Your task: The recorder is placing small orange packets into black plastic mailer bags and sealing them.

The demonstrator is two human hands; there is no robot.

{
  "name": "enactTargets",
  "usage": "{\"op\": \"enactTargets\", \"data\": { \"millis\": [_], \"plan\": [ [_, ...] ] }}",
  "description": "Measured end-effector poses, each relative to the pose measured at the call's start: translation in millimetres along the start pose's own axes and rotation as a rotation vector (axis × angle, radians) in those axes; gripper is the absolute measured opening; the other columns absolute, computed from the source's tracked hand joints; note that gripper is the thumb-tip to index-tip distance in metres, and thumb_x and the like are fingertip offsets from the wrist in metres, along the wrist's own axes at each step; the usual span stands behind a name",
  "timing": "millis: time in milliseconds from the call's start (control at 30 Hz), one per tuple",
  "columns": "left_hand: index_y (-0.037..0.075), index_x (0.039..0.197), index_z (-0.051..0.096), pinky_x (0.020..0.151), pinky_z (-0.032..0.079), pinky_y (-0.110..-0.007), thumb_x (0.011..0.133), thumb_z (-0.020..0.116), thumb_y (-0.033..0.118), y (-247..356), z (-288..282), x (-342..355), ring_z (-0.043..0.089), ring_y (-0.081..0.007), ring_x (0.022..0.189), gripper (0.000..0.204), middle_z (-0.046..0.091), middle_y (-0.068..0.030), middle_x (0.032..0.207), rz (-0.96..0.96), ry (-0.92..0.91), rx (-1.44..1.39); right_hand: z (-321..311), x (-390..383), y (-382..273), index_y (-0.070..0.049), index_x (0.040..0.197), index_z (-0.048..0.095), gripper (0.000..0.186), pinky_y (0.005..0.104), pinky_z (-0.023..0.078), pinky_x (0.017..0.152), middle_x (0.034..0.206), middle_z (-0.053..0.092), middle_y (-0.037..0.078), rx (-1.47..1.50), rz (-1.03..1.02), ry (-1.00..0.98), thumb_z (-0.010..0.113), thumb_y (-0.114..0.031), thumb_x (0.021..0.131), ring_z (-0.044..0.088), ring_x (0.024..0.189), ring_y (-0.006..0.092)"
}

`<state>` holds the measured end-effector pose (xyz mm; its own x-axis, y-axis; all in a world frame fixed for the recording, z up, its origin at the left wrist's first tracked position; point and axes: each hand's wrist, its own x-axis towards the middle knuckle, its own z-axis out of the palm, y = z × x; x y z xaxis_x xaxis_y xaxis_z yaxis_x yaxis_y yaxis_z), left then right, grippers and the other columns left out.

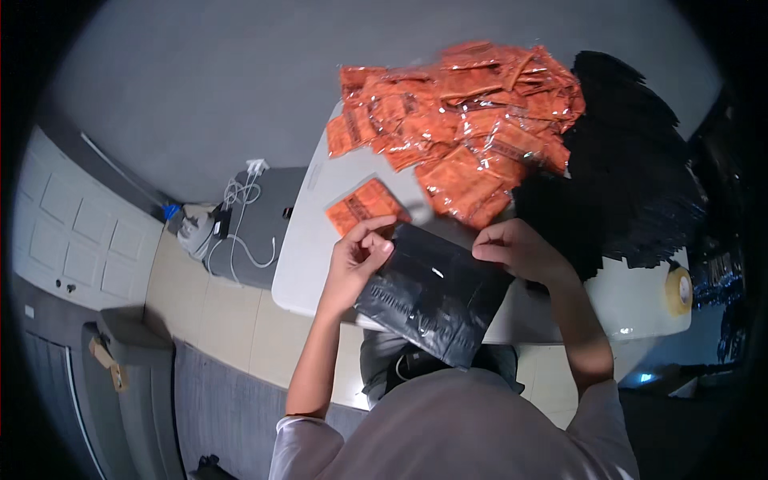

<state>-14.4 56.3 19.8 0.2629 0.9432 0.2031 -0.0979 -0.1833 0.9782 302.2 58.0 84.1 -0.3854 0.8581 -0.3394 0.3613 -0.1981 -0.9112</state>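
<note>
A black plastic mailing bag [432, 296] is held up in front of me over the table's near edge. My left hand [358, 260] pinches its upper left corner between thumb and fingers. At its upper right corner, my right hand [520, 250] has a similar pinch. Just beyond my left hand lies a single flat orange packet [364, 204] in clear wrap, its near right corner partly hidden. A large heap of like orange packets [480, 120] covers the far part of the white table [304, 272].
A tall pile of black bags [624, 168] spreads over the table's right side. A roll of clear tape [678, 290] sits at the right edge. White cables [240, 216] and a power adapter [222, 224] lie left of the table. Further left are a grey sofa [132, 368] and white door [80, 224].
</note>
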Motion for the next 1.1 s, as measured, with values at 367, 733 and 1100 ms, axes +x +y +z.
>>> {"op": "enactTargets", "data": {
  "millis": [367,733,1100],
  "plan": [
    [0.002,0.122,0.075,0.062,0.052,-0.029,0.092,0.078,0.006,9,2,-36,0.072,-0.0154,0.075,0.030,0.077,-0.0121,0.091,-0.039,0.248,0.810,69,38,50,-0.004,0.130,0.062,0.048,0.0504,0.051,0.097,0.118,0.070,0.021,-0.697,-0.296,0.411,0.081,-0.023,0.091,0.065,0.113,0.0445],
    [0.006,0.129,0.073,0.063,0.047,-0.025,0.095,0.076,0.010,24,-2,-71,0.069,-0.0113,0.090,0.034,0.076,-0.0062,0.106,-0.045,0.485,0.734,32,85,64,0.002,0.111,0.073,0.045,0.0341,0.052,0.072,0.083,0.065,0.007,-0.474,-0.302,0.151,0.094,-0.010,0.073,0.065,0.079,0.0194],
    [0.005,0.146,0.058,0.078,0.046,-0.028,0.100,0.070,0.012,51,-31,-125,0.064,-0.0145,0.103,0.048,0.070,-0.0070,0.115,0.124,0.869,0.616,110,-6,-37,-0.008,0.100,0.069,0.015,0.0381,0.051,0.082,0.096,0.059,0.005,-0.792,-1.068,0.345,0.069,-0.012,0.086,0.062,0.092,0.0232]
  ]
}}
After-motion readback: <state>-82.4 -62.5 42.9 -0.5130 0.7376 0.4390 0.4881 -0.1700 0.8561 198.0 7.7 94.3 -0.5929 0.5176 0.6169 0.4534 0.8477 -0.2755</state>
